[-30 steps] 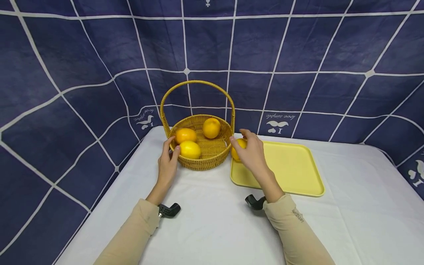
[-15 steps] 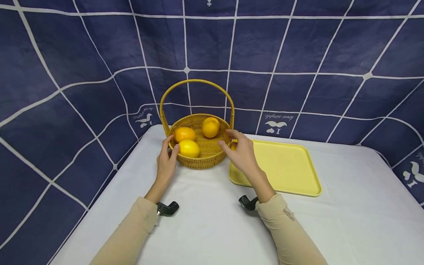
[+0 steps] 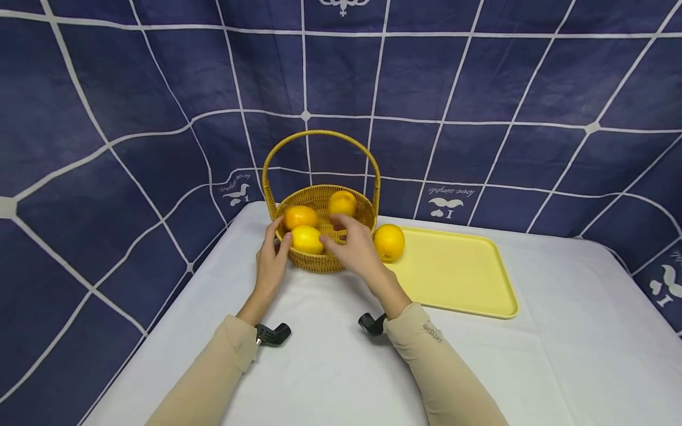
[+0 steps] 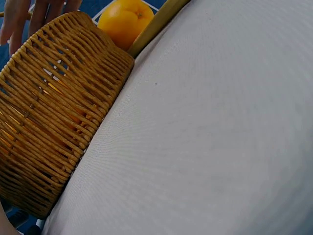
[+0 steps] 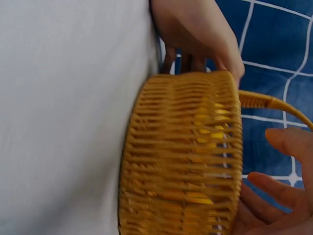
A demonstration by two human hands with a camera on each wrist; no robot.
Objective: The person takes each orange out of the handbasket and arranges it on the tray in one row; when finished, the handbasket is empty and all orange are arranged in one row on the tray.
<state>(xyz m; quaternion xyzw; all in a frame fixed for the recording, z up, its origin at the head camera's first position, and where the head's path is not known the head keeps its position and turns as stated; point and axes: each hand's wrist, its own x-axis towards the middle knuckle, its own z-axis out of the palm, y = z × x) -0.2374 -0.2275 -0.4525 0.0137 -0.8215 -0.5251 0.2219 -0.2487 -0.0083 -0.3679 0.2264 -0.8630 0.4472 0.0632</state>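
A woven basket [image 3: 319, 264] with a tall arched handle stands on the white cloth. Inside it lie a yellow lemon [image 3: 306, 239] at the front, an orange fruit [image 3: 300, 217] at the left and an orange [image 3: 342, 203] at the back. My left hand [image 3: 270, 263] holds the basket's left side, thumb at the rim. Over the basket's front right rim reaches my right hand [image 3: 356, 247], thumb and fingers spread, thumb tip near the lemon. In the right wrist view the fingers [image 5: 276, 188] show apart, with nothing between them. Another orange [image 3: 389, 242] sits on the yellow tray's left end.
The yellow tray [image 3: 458, 272] lies right of the basket. Behind the table hangs a dark blue cloth [image 3: 426, 77] with white grid lines. White cloth [image 3: 330, 367] covers the table. The basket handle [image 3: 321, 132] arches above the fruit.
My right hand has moved left from beside the orange on the tray to above the basket, near the lemon. That orange has stayed on the tray. My left hand has kept its place.
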